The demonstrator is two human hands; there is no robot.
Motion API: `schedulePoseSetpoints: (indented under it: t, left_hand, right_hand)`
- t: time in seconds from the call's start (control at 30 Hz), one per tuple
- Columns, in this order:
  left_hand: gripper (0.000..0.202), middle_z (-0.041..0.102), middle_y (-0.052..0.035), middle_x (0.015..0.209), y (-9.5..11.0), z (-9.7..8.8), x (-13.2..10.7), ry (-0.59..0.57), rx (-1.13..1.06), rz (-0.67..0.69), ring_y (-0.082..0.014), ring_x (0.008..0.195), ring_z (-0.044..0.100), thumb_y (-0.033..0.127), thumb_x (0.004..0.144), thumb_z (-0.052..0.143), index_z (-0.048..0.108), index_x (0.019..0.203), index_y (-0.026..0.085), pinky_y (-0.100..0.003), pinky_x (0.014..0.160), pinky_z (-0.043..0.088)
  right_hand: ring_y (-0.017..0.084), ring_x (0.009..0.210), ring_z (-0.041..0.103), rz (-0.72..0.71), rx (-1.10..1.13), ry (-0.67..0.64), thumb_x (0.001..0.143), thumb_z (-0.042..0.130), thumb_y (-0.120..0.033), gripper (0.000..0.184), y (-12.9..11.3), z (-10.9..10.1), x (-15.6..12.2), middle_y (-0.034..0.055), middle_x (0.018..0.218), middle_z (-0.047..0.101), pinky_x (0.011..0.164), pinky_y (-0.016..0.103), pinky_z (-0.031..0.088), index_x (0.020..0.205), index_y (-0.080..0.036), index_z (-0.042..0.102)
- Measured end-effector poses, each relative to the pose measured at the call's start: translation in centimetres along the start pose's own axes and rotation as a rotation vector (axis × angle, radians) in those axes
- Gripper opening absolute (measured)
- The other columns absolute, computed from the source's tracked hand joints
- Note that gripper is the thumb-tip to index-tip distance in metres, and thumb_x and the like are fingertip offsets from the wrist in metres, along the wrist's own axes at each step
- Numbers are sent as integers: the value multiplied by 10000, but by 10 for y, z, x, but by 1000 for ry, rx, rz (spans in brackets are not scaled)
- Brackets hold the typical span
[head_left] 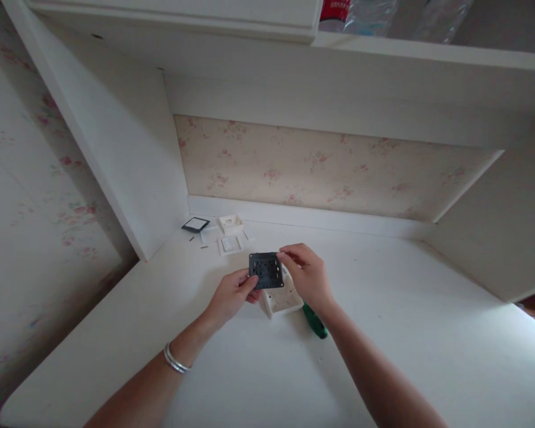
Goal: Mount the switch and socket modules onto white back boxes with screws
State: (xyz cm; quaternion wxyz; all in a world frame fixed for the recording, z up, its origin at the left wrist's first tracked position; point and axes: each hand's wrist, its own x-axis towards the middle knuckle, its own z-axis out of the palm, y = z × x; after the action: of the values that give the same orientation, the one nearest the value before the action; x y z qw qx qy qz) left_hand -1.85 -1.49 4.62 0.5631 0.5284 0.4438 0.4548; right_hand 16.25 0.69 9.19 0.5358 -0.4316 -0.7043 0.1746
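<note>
A dark rectangular switch plate (266, 271), with clips and small holes in its face, is held up in my left hand (233, 295). The thumb lies on its lower left corner and the fingers are behind it. My right hand (307, 274) pinches at the plate's upper right corner; whether the fingertips grip the plate or something small there is hidden. Just below and behind the plate, a white open wall box (282, 301) rests on the table, partly covered by both hands. Beside it lies a green tool handle (315, 321), half hidden by my right wrist.
Toward the back left of the white table (232, 380) lie a dark frame (195, 224), a small white box (230, 223), a white panel (230, 244) and a few small dark strips. A white side panel (116, 142) rises at left; an overhead shelf (428, 50) holds bottles.
</note>
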Motion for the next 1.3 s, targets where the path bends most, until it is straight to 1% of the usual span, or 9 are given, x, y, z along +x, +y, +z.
schedulePoseSetpoints:
  t: [0.17, 0.3, 0.43, 0.6, 0.73, 0.97, 1.07, 1.23, 1.3]
  left_hand:
    - [360, 693, -89, 761, 0, -13, 8, 206, -95, 31, -142, 603, 625, 438, 778, 621, 633, 915, 106, -255, 582, 517]
    - [308, 694, -107, 806, -1, -36, 16, 358, -235, 23, -113, 602, 604, 366, 765, 649, 635, 909, 94, -225, 580, 503]
    - [278, 688, -95, 798, -3, -52, 22, 454, -301, 31, -98, 582, 589, 316, 755, 654, 635, 924, 96, -214, 563, 493]
    - [296, 686, -90, 798, -7, -54, 25, 470, -258, 25, -94, 562, 577, 338, 751, 649, 634, 927, 101, -216, 541, 485]
    - [323, 684, -96, 788, -10, -53, 27, 466, -236, 9, -97, 557, 573, 356, 738, 655, 630, 921, 92, -222, 537, 482]
    - [330, 682, -100, 797, -14, -46, 31, 469, -221, 8, -101, 543, 574, 366, 729, 660, 625, 913, 95, -228, 518, 477]
    - [346, 684, -101, 806, -15, -48, 32, 480, -220, 24, -98, 540, 572, 374, 727, 663, 627, 933, 98, -229, 520, 478]
    - [327, 677, -87, 794, -14, -57, 33, 535, -234, 41, -89, 530, 562, 364, 729, 658, 623, 923, 103, -225, 515, 474]
    - [315, 676, -87, 792, -14, -59, 34, 542, -233, 29, -88, 525, 559, 356, 733, 653, 621, 915, 101, -226, 515, 474]
  right_hand:
    - [126, 708, 627, 227, -339, -209, 875, 431, -407, 322, 37, 13, 26, 16, 929, 688, 688, 261, 490, 1029, -225, 647]
    - [153, 809, 633, 218, -466, -355, 815, 512, -312, 238, 62, 23, 35, 14, 921, 705, 778, 268, 457, 939, -236, 700]
    - [188, 922, 621, 199, -571, -525, 793, 527, -285, 230, 71, 44, 40, 27, 996, 703, 816, 279, 435, 920, -270, 718]
    - [214, 980, 610, 217, -640, -654, 787, 512, -258, 297, 75, 71, 56, 45, 1051, 691, 811, 287, 436, 1018, -278, 698]
    - [207, 1021, 590, 218, -630, -732, 811, 479, -273, 348, 76, 71, 65, 48, 1115, 666, 828, 270, 420, 1109, -257, 658]
    - [150, 651, 616, 190, -468, -1055, 786, 518, -389, 297, 73, 55, 60, 9, 671, 700, 604, 210, 409, 712, -199, 734]
    - [149, 636, 609, 180, -416, -1081, 788, 517, -377, 294, 73, 58, 59, 7, 661, 697, 604, 214, 408, 715, -191, 732]
    - [166, 888, 617, 183, -359, -950, 793, 524, -307, 269, 76, 68, 63, -2, 1004, 702, 758, 215, 422, 978, -243, 708]
    - [169, 912, 613, 194, -341, -920, 798, 520, -291, 287, 74, 65, 63, 5, 1048, 690, 777, 222, 425, 1023, -246, 694]
